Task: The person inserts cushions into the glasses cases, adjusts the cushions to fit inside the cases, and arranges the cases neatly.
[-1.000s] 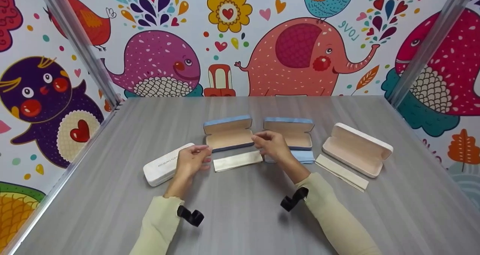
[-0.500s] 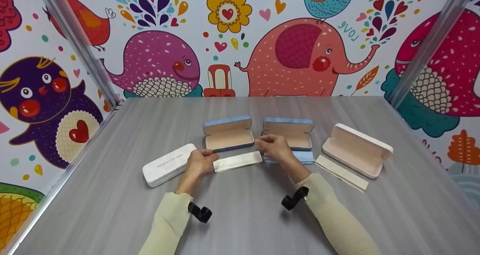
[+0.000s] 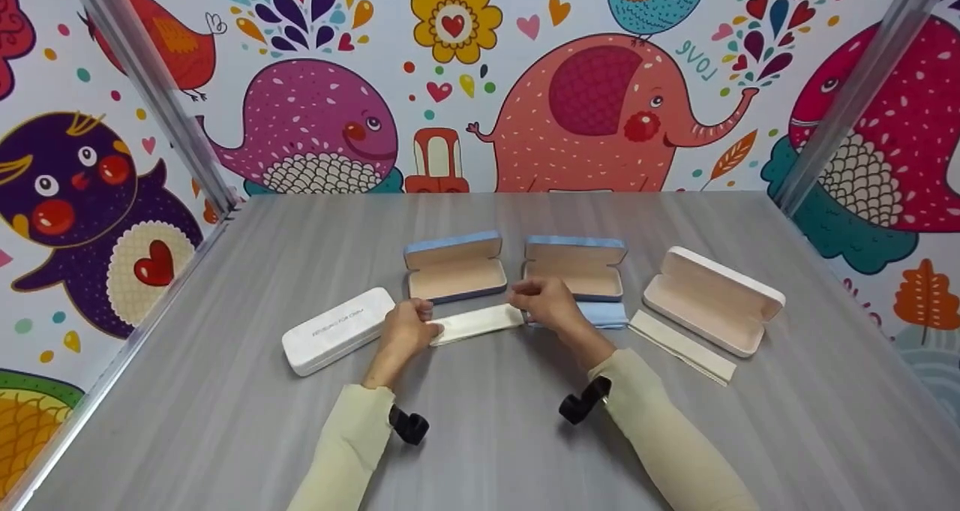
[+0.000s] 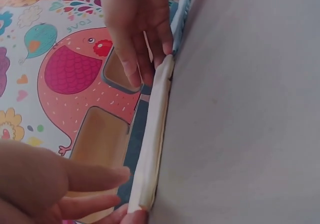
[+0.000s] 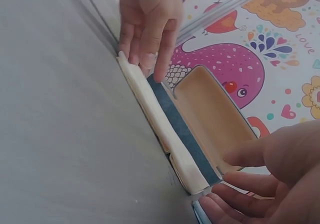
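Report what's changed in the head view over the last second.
The left hand moved right, from over the closed white case to the left end of the left cream cloth. The right hand dipped slightly, near that cloth's right end. No firm grip is clear. Both cloth and case look unmoved, as do the left blue case, right blue case and open white case.

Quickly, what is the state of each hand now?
Left hand: at the left end of the leftmost cream cloth; whether gripping, cannot be told.
Right hand: at its right end; whether gripping, cannot be told.
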Demonstrator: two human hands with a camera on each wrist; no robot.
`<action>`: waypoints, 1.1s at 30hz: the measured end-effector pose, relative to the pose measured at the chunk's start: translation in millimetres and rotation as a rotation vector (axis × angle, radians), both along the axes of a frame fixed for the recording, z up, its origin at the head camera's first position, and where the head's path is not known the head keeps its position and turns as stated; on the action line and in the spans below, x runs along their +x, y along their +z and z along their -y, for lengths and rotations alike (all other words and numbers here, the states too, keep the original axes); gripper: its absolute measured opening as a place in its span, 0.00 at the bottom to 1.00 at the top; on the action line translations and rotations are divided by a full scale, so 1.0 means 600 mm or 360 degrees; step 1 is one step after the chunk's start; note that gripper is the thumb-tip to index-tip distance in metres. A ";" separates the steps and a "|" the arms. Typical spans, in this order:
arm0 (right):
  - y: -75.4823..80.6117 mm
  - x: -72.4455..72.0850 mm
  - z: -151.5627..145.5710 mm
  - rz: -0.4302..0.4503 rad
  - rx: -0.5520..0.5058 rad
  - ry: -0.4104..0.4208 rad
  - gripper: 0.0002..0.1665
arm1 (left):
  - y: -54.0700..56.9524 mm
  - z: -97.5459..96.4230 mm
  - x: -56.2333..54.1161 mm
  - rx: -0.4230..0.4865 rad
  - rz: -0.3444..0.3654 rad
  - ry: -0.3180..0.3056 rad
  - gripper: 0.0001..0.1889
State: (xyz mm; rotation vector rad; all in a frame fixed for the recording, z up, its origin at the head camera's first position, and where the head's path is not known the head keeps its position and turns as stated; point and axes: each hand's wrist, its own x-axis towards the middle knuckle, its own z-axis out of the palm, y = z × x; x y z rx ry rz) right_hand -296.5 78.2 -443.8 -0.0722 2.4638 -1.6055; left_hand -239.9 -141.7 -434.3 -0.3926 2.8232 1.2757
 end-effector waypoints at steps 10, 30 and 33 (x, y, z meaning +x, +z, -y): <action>-0.004 0.002 0.005 -0.0091 0.0186 0.0046 0.19 | -0.016 -0.003 0.001 -0.0162 -0.0146 -0.0038 0.15; -0.012 0.006 0.005 -0.0217 0.0277 0.0076 0.04 | -0.001 0.008 0.001 -0.0036 -0.0042 -0.0034 0.06; -0.007 0.005 0.003 -0.0159 0.0237 0.0061 0.04 | 0.004 0.015 -0.003 0.0042 0.0046 -0.0058 0.07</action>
